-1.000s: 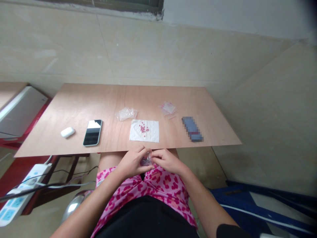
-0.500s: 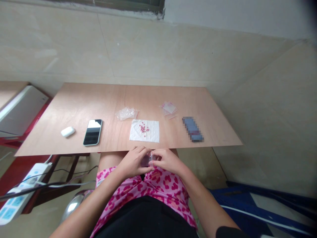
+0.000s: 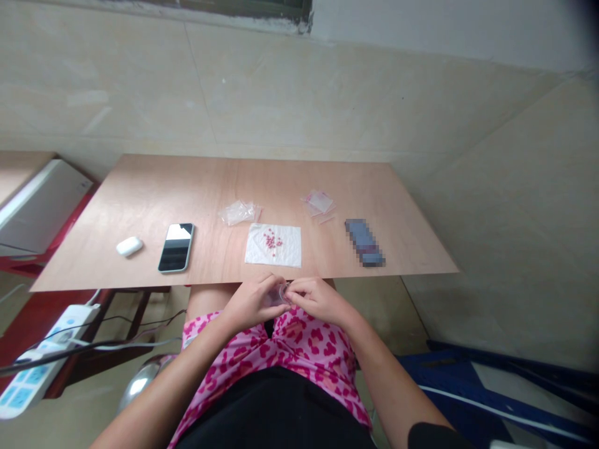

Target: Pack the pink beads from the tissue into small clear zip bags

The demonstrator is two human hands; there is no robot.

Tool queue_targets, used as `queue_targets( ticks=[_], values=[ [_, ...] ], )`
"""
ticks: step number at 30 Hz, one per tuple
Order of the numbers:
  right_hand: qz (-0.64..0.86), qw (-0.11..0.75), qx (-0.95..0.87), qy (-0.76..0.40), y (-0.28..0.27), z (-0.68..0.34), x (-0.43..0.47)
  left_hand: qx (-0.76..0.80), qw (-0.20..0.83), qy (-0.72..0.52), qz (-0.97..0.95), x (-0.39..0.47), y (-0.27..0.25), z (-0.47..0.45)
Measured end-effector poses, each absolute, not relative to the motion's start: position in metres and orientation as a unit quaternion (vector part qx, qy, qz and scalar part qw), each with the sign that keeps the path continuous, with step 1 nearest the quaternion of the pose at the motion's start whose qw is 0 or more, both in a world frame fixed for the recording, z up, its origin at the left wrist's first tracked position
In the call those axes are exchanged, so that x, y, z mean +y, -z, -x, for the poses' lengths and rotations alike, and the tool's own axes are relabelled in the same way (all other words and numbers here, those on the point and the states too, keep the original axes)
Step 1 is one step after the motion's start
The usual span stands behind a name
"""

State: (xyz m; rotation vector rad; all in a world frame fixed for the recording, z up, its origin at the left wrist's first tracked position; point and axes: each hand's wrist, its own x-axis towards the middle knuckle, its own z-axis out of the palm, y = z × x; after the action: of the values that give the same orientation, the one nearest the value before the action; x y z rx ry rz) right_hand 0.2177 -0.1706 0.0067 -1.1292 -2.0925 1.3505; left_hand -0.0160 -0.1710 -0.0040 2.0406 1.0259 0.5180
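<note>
Item: one small clear plastic bag [image 3: 275,295], held above the lap just off the near edge of the table; much of it is hidden by fingers, and its rim shows as a curve at the right.

Left hand [image 3: 255,302]: thumb below, fingers above, clamped about the bag's left part.

Right hand [image 3: 315,300]: fingertips drawn in at the rim, touching it; whether they pinch it, I cannot tell.

Beneath the hands: shorts [image 3: 318,355], pink, patterned in darker pink.

Table [image 3: 281,178]: thin wood-coloured top, bearing the following.

White sheet [image 3: 253,254], creased, lying flat just beyond the hands; on it, a loose cluster of small red pieces [image 3: 270,241].

Clear packets [image 3: 240,213], heaped, beyond the sheet and to its left.

Pink-edged packets [image 3: 319,202], overlapping, beyond and to its right.

Phone [image 3: 176,248], screen up, left of the sheet; farther left, a rounded white case [image 3: 130,246].

Blurred oblong object [image 3: 364,243], right of the sheet.

Power strip [image 3: 51,355], white, below the table's left side, cables attached.
</note>
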Motion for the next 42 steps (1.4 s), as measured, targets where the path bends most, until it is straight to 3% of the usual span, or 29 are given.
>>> queue_targets(
  ticks=[5, 10, 15, 19, 25, 42],
  values=[
    [0.404, 0.237, -0.739, -0.483, -0.008, -0.217, -0.171, 0.415, 0.417, -0.2, -0.783, -0.171, 0.003, 0.016],
    [0.449, 0.35, -0.64, -0.516, 0.005, -0.221, -0.167, 0.449, 0.388, -0.214, -0.776, -0.163, 0.014, 0.027],
    [0.442, 0.535, -0.436, -0.574, 0.032, -0.205, -0.125, 0.493, 0.283, -0.25, -0.784, -0.129, 0.027, 0.048],
    [0.408, 0.614, -0.366, -0.569, 0.048, -0.17, -0.071, 0.511, 0.161, -0.213, -0.817, -0.094, 0.02, 0.057],
    [0.43, 0.617, -0.404, -0.521, 0.081, -0.131, -0.026, 0.483, 0.044, -0.079, -0.871, -0.055, 0.008, 0.053],
    [0.435, 0.627, -0.404, -0.504, 0.105, -0.129, -0.029, 0.413, -0.028, 0.071, -0.907, -0.029, -0.013, 0.022]
  ],
)
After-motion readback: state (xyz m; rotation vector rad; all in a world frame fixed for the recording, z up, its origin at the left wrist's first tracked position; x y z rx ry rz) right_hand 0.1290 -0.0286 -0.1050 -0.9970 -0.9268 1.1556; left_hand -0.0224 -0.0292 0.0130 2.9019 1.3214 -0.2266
